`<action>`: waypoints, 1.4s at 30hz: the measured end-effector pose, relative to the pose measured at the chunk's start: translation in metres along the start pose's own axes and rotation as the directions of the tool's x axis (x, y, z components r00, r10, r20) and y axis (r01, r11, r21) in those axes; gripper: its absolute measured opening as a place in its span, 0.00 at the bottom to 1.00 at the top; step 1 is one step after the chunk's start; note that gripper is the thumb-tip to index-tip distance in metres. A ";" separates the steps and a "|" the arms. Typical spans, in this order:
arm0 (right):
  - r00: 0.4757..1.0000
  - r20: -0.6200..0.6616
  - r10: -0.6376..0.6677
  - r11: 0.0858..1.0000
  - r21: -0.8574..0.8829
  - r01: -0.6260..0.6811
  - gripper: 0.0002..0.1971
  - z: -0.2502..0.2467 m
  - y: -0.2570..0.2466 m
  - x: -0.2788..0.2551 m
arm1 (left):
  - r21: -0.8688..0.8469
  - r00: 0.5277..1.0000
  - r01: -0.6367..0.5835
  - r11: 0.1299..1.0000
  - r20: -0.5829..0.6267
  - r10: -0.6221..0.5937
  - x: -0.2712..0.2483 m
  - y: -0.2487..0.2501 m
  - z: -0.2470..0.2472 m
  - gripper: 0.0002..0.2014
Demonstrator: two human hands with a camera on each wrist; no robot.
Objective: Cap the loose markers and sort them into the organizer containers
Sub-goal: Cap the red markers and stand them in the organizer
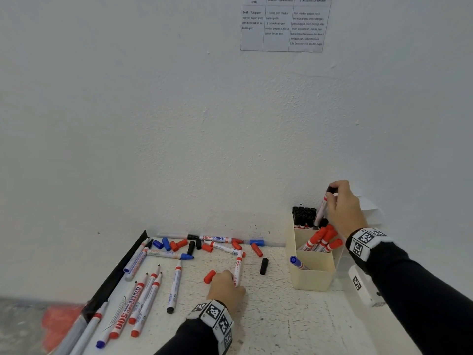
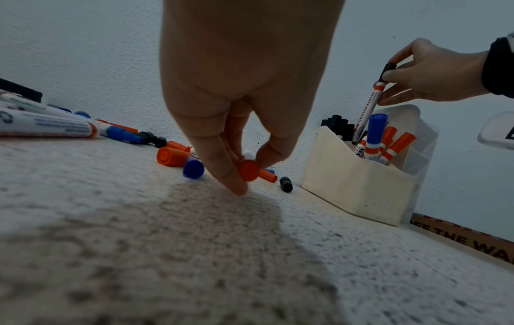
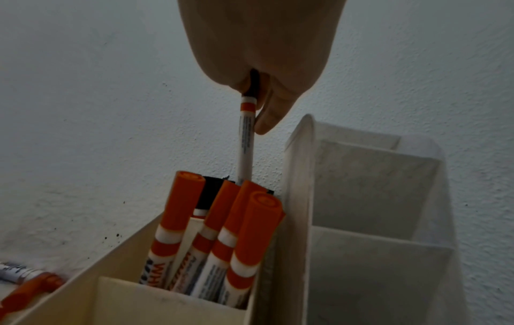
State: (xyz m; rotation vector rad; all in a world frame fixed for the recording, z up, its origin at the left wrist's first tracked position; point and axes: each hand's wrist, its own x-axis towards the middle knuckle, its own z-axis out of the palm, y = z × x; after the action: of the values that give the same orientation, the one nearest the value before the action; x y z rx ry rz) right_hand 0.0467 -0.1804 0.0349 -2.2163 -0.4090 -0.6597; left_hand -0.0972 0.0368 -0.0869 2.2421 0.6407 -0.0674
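Note:
My left hand [image 1: 231,279] reaches down to the table and pinches the near red end of a red whiteboard marker [image 1: 238,266] that lies flat; the left wrist view shows that red end [image 2: 248,170] between thumb and fingers. My right hand [image 1: 332,194] grips a black-capped marker [image 1: 321,212] by its cap end, upright, its lower end down in the back compartment of the cream organizer [image 1: 313,276]. That compartment holds black-capped markers [image 1: 303,217], the middle one red-capped markers [image 1: 323,239], and the front one a blue marker [image 1: 297,262].
Several uncapped markers [image 1: 151,290] lie at the left. Loose caps sit along the wall, a red cap [image 1: 210,276] by my left hand and a black cap [image 1: 264,265] near the organizer. A translucent organizer [image 3: 375,198] stands right of the cream one. A black strip [image 1: 115,272] edges the table's left side.

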 end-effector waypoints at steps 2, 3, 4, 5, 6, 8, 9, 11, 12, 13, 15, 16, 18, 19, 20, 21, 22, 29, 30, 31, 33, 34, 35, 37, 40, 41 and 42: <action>1.000 0.016 -0.004 1.000 0.003 0.004 0.10 0.001 -0.001 -0.001 | 0.002 1.000 0.000 1.000 0.000 0.000 0.001 0.000 0.001 0.18; 1.000 -0.007 -0.019 1.000 0.011 0.019 0.10 0.002 0.000 -0.002 | 0.002 1.000 0.001 1.000 0.002 -0.001 0.001 0.000 0.001 0.17; 0.998 -0.052 -0.038 0.999 0.021 0.040 0.11 0.002 0.001 -0.002 | -0.001 1.000 0.000 1.000 0.003 0.000 0.001 0.000 0.001 0.17; 0.993 -0.104 -0.061 0.998 0.027 0.064 0.12 0.003 0.001 -0.001 | -0.003 1.000 0.000 1.000 0.002 0.000 0.001 -0.001 0.001 0.17; 0.983 -0.155 -0.097 0.995 0.019 0.101 0.14 0.002 0.001 -0.001 | -0.006 1.000 -0.001 1.000 -0.001 0.001 0.002 -0.001 0.001 0.17; 0.966 -0.209 -0.154 0.988 -0.017 0.154 0.17 0.000 0.002 0.000 | -0.006 1.000 0.003 1.000 -0.005 -0.003 0.002 -0.002 0.001 0.17; 0.967 -0.206 -0.152 0.988 -0.029 0.150 0.17 -0.003 0.001 0.001 | -0.004 1.000 0.005 1.000 -0.006 -0.005 0.002 -0.002 0.001 0.17; 0.978 -0.162 -0.131 0.991 -0.047 0.125 0.15 -0.006 0.002 0.000 | 0.001 1.000 0.002 1.000 -0.009 -0.002 0.003 -0.002 0.001 0.17; 0.981 -0.144 -0.127 0.991 -0.051 0.121 0.14 -0.007 0.003 -0.001 | 0.004 1.000 0.002 1.000 -0.009 -0.002 0.003 -0.001 0.001 0.17; 0.984 -0.131 -0.122 0.992 -0.049 0.117 0.14 -0.008 0.004 -0.002 | 0.007 1.000 0.004 1.000 -0.007 -0.004 0.002 -0.001 0.002 0.18; 0.987 -0.116 -0.110 0.994 -0.025 0.107 0.14 -0.009 0.004 -0.003 | 0.013 1.000 0.003 1.000 -0.006 -0.003 0.002 0.000 0.003 0.18; 0.989 -0.112 -0.101 0.995 -0.015 0.100 0.13 -0.009 0.004 -0.003 | 0.013 1.000 0.001 1.000 -0.007 0.000 0.002 0.000 0.003 0.18; 0.992 -0.092 -0.082 0.997 -0.001 0.082 0.13 -0.010 0.003 -0.002 | 0.015 1.000 -0.004 1.000 -0.005 0.004 0.002 0.001 0.004 0.18; 0.994 -0.073 -0.079 0.997 0.001 0.079 0.12 -0.009 0.003 -0.002 | 0.013 1.000 -0.006 1.000 0.001 0.006 0.002 0.002 0.005 0.18; 0.995 -0.055 -0.081 0.997 0.001 0.081 0.12 -0.008 0.002 -0.002 | 0.010 1.000 -0.009 1.000 0.007 0.008 0.001 0.002 0.005 0.18; 0.996 -0.045 -0.078 0.997 0.003 0.078 0.11 -0.007 0.003 -0.002 | 0.007 1.000 -0.010 1.000 0.013 0.010 0.001 0.003 0.005 0.18; 0.997 -0.039 -0.068 0.998 0.011 0.068 0.11 -0.005 0.004 -0.003 | 0.005 1.000 -0.012 1.000 0.016 0.011 0.001 0.003 0.005 0.18; 0.995 0.080 0.056 0.998 -0.019 -0.054 0.08 0.004 0.006 -0.004 | 0.000 1.000 0.006 1.000 0.014 -0.006 0.000 0.003 0.002 0.18; 0.992 0.095 0.078 0.997 -0.031 -0.075 0.09 0.005 0.006 -0.003 | -0.001 1.000 0.004 1.000 0.014 -0.004 0.000 0.003 0.002 0.17; 0.989 0.109 0.096 0.995 -0.040 -0.092 0.10 0.007 0.006 -0.002 | -0.002 1.000 0.000 1.000 0.014 0.000 0.000 0.002 0.001 0.17; 0.984 0.137 0.117 0.992 -0.062 -0.110 0.12 0.009 0.005 0.003 | 0.003 1.000 -0.009 1.000 0.014 0.009 0.001 0.002 0.000 0.17; 0.980 0.149 0.130 0.990 -0.078 -0.120 0.13 0.010 0.003 0.005 | 0.006 1.000 -0.011 1.000 0.013 0.011 0.001 0.002 0.000 0.17; 0.978 0.153 0.144 0.987 -0.092 -0.131 0.14 0.011 0.002 0.008 | 0.006 1.000 -0.012 1.000 0.010 0.012 0.001 0.002 -0.001 0.17; 0.976 0.153 0.156 0.985 -0.095 -0.143 0.13 0.013 0.000 0.012 | 0.008 1.000 -0.016 1.000 0.008 0.016 0.001 0.001 -0.001 0.17; 0.985 0.122 0.119 0.991 -0.073 -0.111 0.09 0.010 -0.008 0.017 | 0.009 1.000 -0.022 1.000 0.005 0.022 0.001 0.000 -0.001 0.18; 0.992 0.086 0.091 0.995 -0.051 -0.087 0.09 0.008 -0.010 0.019 | 0.007 1.000 -0.024 1.000 0.003 0.023 0.001 0.000 -0.001 0.18; 0.998 0.036 0.056 0.998 -0.030 -0.055 0.09 0.005 -0.013 0.020 | 0.004 1.000 -0.023 1.000 0.003 0.023 0.001 0.000 -0.002 0.18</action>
State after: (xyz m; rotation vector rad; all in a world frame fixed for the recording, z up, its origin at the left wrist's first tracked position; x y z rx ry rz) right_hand 0.0581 -0.1669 0.0509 -2.2613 -0.3568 -0.5998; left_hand -0.0962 0.0387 -0.0865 2.2520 0.6131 -0.0608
